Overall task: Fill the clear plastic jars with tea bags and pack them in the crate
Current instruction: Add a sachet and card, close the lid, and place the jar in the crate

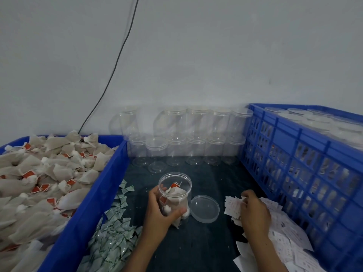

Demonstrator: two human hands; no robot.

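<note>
Currently: left hand [159,209] grip wrapped round open jar [174,195], part-filled with tea bags, centre of worktop [196,242]; lid [204,209] just right. Right hand [253,210] grip pinching paper slips [233,208]. Outward: tea-bag bin [110,179] left, empty jars [196,138] far, crate [294,154] right holding lidded jars; much evidently remains.

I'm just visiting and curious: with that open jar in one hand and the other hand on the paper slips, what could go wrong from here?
The jar is open and only the left hand grips it, so a tilt might spill its tea bags.

The loose lid lies right beside the jar; a nudge could slide it away.

The right hand is pinching at a loose pile of paper slips, so it may lift several.
</note>
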